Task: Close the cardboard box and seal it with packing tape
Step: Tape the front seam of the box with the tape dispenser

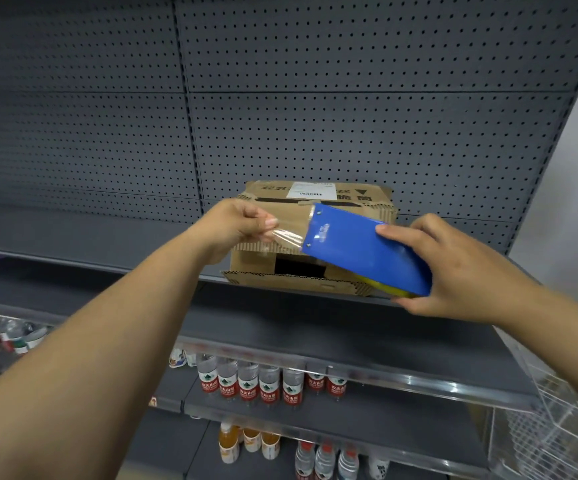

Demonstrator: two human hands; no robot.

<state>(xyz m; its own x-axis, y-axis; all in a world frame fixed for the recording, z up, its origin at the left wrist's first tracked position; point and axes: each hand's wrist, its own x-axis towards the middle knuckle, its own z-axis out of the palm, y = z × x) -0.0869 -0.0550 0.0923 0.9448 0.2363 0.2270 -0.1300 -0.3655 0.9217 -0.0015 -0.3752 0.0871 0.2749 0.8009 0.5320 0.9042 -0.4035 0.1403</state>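
A brown cardboard box (343,202) with a white shipping label stands on a grey shelf (73,237), its top flaps folded down. In front of it my right hand (453,271) grips a blue tape dispenser (367,249) with a yellow roll edge showing underneath. A strip of clear packing tape (289,233) runs from the dispenser's left end to my left hand (235,226), which pinches the tape's free end between thumb and fingers. Both hands hover just before the box's front face, hiding part of it.
A grey pegboard wall (349,116) backs the shelf. Lower shelves hold water bottles with red labels (256,386), orange drink bottles (246,441) and more bottles at the left (3,334). A white wire basket (564,417) stands at the lower right.
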